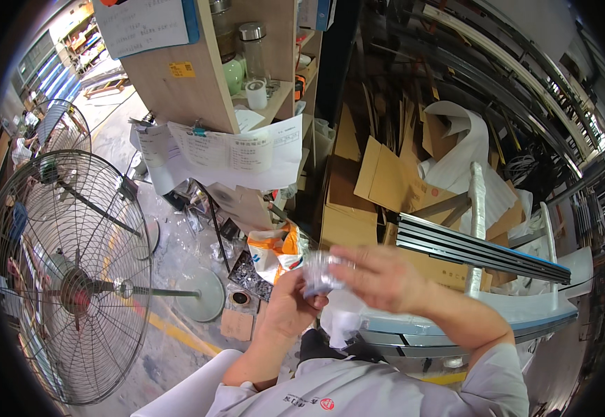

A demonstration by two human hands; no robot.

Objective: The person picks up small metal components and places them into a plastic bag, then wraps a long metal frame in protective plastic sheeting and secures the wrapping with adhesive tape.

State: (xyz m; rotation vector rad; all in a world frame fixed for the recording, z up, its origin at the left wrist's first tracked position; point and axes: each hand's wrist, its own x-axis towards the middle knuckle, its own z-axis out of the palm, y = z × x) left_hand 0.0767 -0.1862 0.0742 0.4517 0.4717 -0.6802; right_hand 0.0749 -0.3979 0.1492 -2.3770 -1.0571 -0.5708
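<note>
In front of my body, my left hand (pixel 290 304) is closed round a small shiny bundle in clear plastic (pixel 322 274). What the plastic contains is too blurred to make out. Reaching in from the right, my right hand (pixel 389 279) lies against the bundle's upper right side. Its fingers are stretched across the plastic and smeared by motion, so their grip is unclear. Just beyond the bundle stands an orange and white bag (pixel 275 251). A crumpled piece of white plastic (pixel 344 321) shows below my hands.
A large pedestal fan (pixel 76 285) stands at left. Wooden shelving (pixel 177 90) with jars and hanging papers (pixel 226 156) rises ahead. Cardboard sheets (pixel 386 174) lean at right, near dark metal profiles (pixel 480 247) on a rack with wrapped posts (pixel 478 222). An open box (pixel 250 274) sits on the floor.
</note>
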